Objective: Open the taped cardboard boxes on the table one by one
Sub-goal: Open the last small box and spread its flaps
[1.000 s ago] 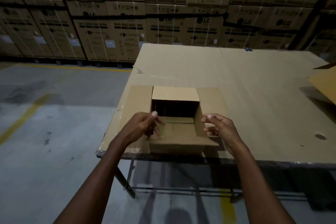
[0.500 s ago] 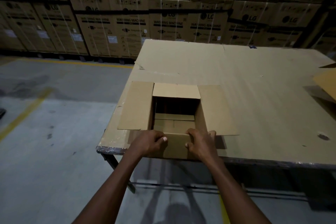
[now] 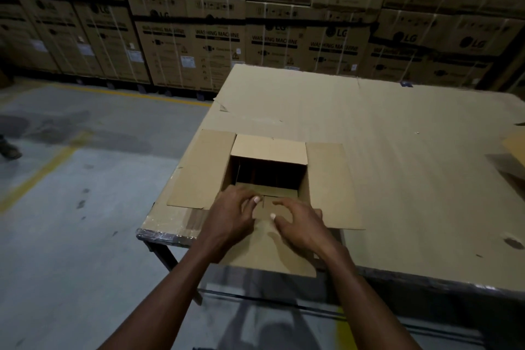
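1. The cardboard box (image 3: 270,176) sits at the near left corner of the tabletop (image 3: 397,167), just inside its front edge. Its top is open: the left flap (image 3: 203,169) and right flap (image 3: 331,185) lie spread outward, the far flap (image 3: 269,149) is tipped back, and the near flap (image 3: 264,247) folds down toward the person, over the tabletop's edge.

2. Both hands are over the near flap, close together but not joined. The left hand (image 3: 230,214) has its fingers curled at the box's near rim; the right hand (image 3: 301,224) has its fingers bent and spread above the flap. Neither plainly clamps anything; whether the left fingertips hook the rim cannot be told.

3. Judged from this, the step in hand is the last of this box's opening: pressing the near flap flat. The inside looks dark, and no contents can be made out.

4. The next move likely calls for letting go of this box and reaching for another taped one. Only a corner of cardboard (image 3: 515,148) shows at the right edge of the view; what it is cannot be told.

5. Writing: the stacked cartons (image 3: 216,45) behind the tabletop carry the "LG" logo and "WASHING MACHINE" in dark print, with white labels and handling symbols too small to read. The box itself shows no print.

6. A yellow line (image 3: 133,94) runs along the concrete floor before the cartons.
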